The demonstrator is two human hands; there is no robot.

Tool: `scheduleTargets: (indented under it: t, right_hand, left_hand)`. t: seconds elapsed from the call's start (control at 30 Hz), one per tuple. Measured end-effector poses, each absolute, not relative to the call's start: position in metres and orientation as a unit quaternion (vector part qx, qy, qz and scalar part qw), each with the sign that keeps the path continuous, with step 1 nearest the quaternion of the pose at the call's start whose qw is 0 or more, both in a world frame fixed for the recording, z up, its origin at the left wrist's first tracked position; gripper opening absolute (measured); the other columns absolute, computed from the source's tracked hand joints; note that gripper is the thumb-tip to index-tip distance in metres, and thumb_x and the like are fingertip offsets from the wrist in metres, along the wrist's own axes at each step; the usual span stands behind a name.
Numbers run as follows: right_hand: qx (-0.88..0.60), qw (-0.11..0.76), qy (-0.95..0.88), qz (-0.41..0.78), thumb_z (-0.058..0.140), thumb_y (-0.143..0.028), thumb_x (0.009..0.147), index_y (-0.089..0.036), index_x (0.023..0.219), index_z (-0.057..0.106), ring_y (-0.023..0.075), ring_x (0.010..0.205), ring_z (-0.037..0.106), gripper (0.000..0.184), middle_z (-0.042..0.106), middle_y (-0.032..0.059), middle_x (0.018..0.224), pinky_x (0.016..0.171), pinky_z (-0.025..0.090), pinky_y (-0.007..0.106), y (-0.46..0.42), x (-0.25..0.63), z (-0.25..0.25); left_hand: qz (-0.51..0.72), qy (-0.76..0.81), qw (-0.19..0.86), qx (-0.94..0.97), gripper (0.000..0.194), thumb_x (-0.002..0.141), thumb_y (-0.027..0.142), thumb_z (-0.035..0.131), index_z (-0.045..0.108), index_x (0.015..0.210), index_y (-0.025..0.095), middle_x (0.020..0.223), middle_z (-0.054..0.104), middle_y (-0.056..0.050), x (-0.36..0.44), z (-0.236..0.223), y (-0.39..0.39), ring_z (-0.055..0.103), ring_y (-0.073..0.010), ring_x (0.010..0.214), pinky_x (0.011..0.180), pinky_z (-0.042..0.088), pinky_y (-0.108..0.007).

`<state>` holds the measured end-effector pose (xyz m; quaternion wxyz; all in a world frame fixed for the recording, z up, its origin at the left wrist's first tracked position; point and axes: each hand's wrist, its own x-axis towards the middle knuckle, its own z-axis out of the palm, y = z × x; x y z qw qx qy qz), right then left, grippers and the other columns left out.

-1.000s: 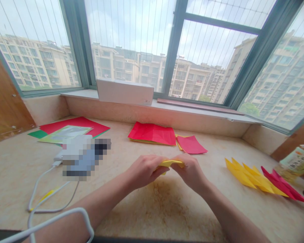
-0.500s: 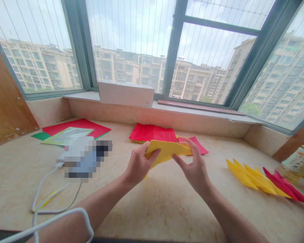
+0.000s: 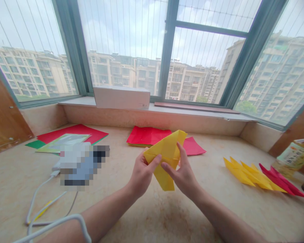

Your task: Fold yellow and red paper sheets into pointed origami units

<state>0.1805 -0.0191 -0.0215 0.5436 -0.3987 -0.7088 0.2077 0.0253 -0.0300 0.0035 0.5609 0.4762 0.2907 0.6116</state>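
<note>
Inspection from my remote station, head view. The folded yellow paper (image 3: 166, 155), a pointed, many-layered piece of thin craft stock, is held in the air above the cream stone-look counter (image 3: 172, 216) and sits centrally in my view, touching only the hands. The left hand (image 3: 142, 175) holds its lower-left edge, with the thumb laid across the front face and the fingers behind. The right hand (image 3: 183, 179) comes in from the other side, its thumb and index finger spread around the right flank. Both hands are closed on the paper and close together. I judge the raised hold to be deliberate: it leaves both faces reachable (flat on the counter, the underside would be shut off).

Beyond the hands lie a stack of bright red paper sheets (image 3: 147, 135) and a loose pink-red paper sheet (image 3: 194, 146). To the right, pointed yellow folded paper pieces (image 3: 243, 173) and pointed red folded paper pieces (image 3: 280, 180) are fanned out in a row, apparently set aside from the working area. To the left, a printed card (image 3: 63, 142) rests on large red and green sheets (image 3: 71, 130), near a pixelated object (image 3: 82, 165) (too blurred to identify) and a white cable (image 3: 38, 199).
</note>
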Motion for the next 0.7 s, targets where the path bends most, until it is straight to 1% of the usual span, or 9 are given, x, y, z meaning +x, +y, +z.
scheduleTargets:
  t: [0.07,0.17,0.23,0.33,0.43,0.5,0.57,0.63,0.7]
  right_hand:
    - [-0.406,0.564,-0.684,0.222,0.070,-0.042,0.083,-0.032,0.153,0.021,0.0312,0.126,0.051,0.086,0.051,0.0120,0.139,0.099,0.049,0.049,-0.017,0.183,-0.020]
    - [-0.390,0.563,-0.683,0.255,0.076,-0.037,0.078,-0.033,0.153,0.023,0.0297,0.120,0.055,0.091,0.054,0.0107,0.136,0.099,0.050,0.046,-0.016,0.194,-0.009]
    - [-0.377,0.543,-0.695,0.283,0.078,-0.034,0.077,-0.032,0.154,0.018,0.0288,0.119,0.057,0.098,0.054,0.0109,0.136,0.099,0.050,0.046,-0.016,0.202,-0.001]
    - [-0.361,0.519,-0.705,0.323,0.078,-0.030,0.076,-0.031,0.156,0.004,0.0275,0.115,0.059,0.108,0.055,0.0120,0.135,0.096,0.052,0.046,-0.016,0.211,0.006]
    - [-0.352,0.499,-0.715,0.342,0.077,-0.029,0.077,-0.031,0.156,-0.002,0.0265,0.110,0.062,0.111,0.057,0.0115,0.132,0.094,0.053,0.047,-0.016,0.217,0.007]
    - [-0.355,0.472,-0.732,0.340,0.077,-0.028,0.078,-0.032,0.156,0.002,0.0265,0.110,0.062,0.108,0.058,0.0107,0.131,0.094,0.053,0.047,-0.016,0.219,0.007]
    - [-0.360,0.451,-0.753,0.318,0.076,-0.026,0.079,-0.034,0.155,0.011,0.0270,0.113,0.061,0.100,0.056,0.0100,0.134,0.096,0.051,0.047,-0.017,0.219,0.006]
    - [-0.359,0.446,-0.772,0.276,0.072,-0.024,0.081,-0.035,0.153,0.021,0.0276,0.119,0.058,0.090,0.053,0.0093,0.138,0.099,0.049,0.047,-0.017,0.218,0.005]
    - [-0.358,0.455,-0.784,0.226,0.069,-0.022,0.083,-0.035,0.152,0.025,0.0282,0.125,0.053,0.083,0.050,0.0087,0.141,0.103,0.046,0.047,-0.017,0.216,0.004]
  left_hand:
    - [0.577,0.286,0.569,0.512,0.031,0.083,0.035,0.071,0.062,0.105,0.016,0.100,0.072,-0.007,0.024,0.003,-0.032,0.068,-0.0204,0.088,0.078,0.053,-0.029]
    - [0.527,0.313,0.543,0.574,0.028,0.082,0.034,0.071,0.065,0.102,0.015,0.092,0.071,-0.005,0.017,0.007,-0.030,0.065,-0.0170,0.083,0.073,0.050,-0.024]
    - [0.481,0.326,0.538,0.610,0.030,0.082,0.036,0.071,0.067,0.102,0.014,0.089,0.071,-0.005,0.012,0.011,-0.029,0.064,-0.0169,0.081,0.071,0.050,-0.024]
    - [0.407,0.332,0.553,0.646,0.036,0.082,0.040,0.069,0.067,0.107,0.014,0.091,0.071,-0.006,0.006,0.016,-0.028,0.066,-0.0192,0.081,0.068,0.053,-0.027]
    - [0.339,0.343,0.565,0.670,0.040,0.082,0.044,0.068,0.068,0.107,0.013,0.090,0.072,-0.009,0.004,0.017,-0.028,0.069,-0.0206,0.079,0.065,0.054,-0.027]
    - [0.302,0.347,0.577,0.675,0.043,0.081,0.047,0.068,0.068,0.106,0.012,0.090,0.073,-0.011,0.005,0.013,-0.028,0.070,-0.0208,0.077,0.063,0.054,-0.026]
    - [0.291,0.352,0.588,0.667,0.045,0.080,0.049,0.069,0.068,0.105,0.011,0.090,0.073,-0.012,0.007,0.007,-0.027,0.071,-0.0204,0.074,0.061,0.054,-0.025]
    - [0.308,0.356,0.595,0.651,0.046,0.081,0.050,0.068,0.068,0.103,0.010,0.086,0.072,-0.012,0.011,0.001,-0.026,0.070,-0.0193,0.068,0.058,0.055,-0.025]
    - [0.333,0.356,0.589,0.644,0.045,0.082,0.051,0.066,0.068,0.099,0.009,0.080,0.071,-0.010,0.014,-0.003,-0.026,0.069,-0.0183,0.061,0.053,0.054,-0.024]
